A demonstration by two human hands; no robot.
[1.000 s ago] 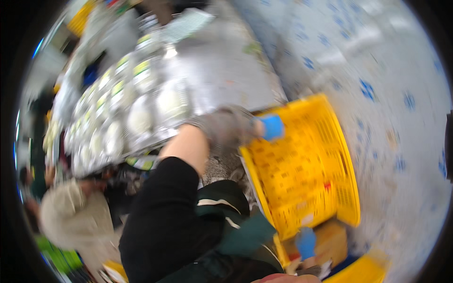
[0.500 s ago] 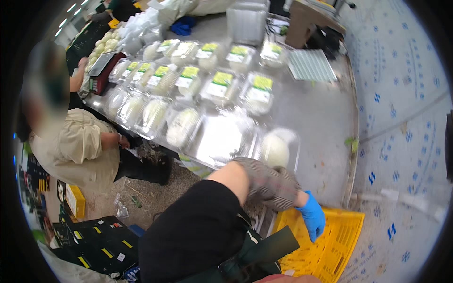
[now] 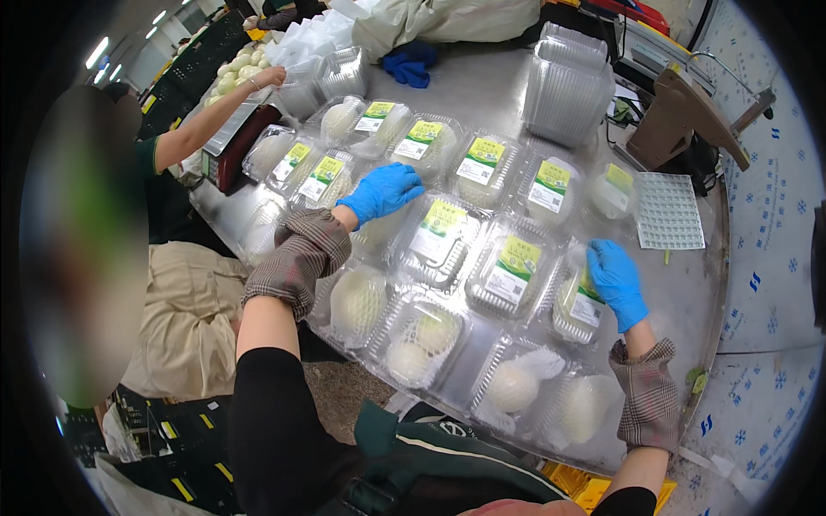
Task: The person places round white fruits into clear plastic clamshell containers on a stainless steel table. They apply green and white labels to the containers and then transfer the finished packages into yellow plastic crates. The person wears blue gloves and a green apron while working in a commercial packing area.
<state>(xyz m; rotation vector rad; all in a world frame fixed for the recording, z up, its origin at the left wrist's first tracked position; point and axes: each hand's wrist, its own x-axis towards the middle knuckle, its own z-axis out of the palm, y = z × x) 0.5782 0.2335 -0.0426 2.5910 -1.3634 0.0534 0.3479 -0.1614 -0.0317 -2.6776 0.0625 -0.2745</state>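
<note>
My left hand [image 3: 383,191], in a blue glove, reaches over the middle row of clear plastic boxes, its fingers extended along a box's upper edge. Beside it stands a clear box with a green-and-white label [image 3: 439,230]. My right hand [image 3: 617,279], also blue-gloved, rests with outstretched fingers against the right side of a labelled box [image 3: 578,301] at that row's right end. Neither hand lifts anything. Nearer me, unlabelled boxes hold pale round produce [image 3: 514,387], some in white foam netting [image 3: 419,344]. My left hand partly hides the box beneath it.
The boxes stand on a metal table [image 3: 482,96]. Stacked empty containers [image 3: 568,86] and a brown stand [image 3: 688,120] are at the back right, near a white label sheet [image 3: 671,211]. A co-worker's arm [image 3: 202,129] reaches past a red scale [image 3: 232,155]. A yellow crate [image 3: 585,488] is below.
The view has swung toward the table. Earlier, one gloved hand hung over the yellow crate; now both my hands are at the boxes. The co-worker's arm now stretches past the scale.
</note>
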